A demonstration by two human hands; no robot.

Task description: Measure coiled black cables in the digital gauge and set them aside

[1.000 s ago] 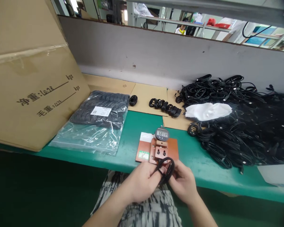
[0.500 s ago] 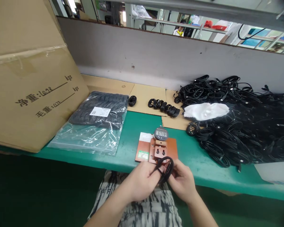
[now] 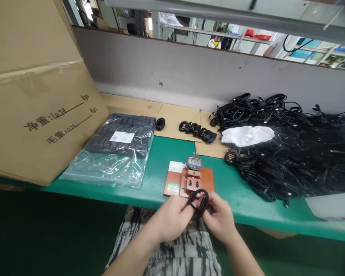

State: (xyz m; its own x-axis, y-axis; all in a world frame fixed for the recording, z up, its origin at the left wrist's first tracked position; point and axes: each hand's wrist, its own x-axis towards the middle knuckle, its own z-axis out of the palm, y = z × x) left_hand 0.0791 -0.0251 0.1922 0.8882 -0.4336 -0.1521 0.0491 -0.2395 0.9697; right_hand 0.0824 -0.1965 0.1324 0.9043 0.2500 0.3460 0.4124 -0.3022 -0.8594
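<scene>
My left hand [image 3: 172,222] and my right hand [image 3: 220,219] are both closed on one small coiled black cable [image 3: 200,202], held at the near edge of the green bench. Just beyond the coil stands a brown fixture block [image 3: 189,183] with a round digital gauge [image 3: 194,162] on top; its display shows digits. The cable's end sits against the front of the fixture, though the exact contact is hidden by my fingers.
A big heap of black cables [image 3: 290,149] with a white cloth [image 3: 247,135] fills the right side. A row of coiled cables [image 3: 198,130] lies on cardboard behind. A clear bag of cables [image 3: 117,149] and a large carton [image 3: 34,96] stand left. A white box corner [image 3: 330,207] is at the right.
The gauge reading has changed between frames. My hands and the coil stay at the fixture's front; the view has shifted slightly.
</scene>
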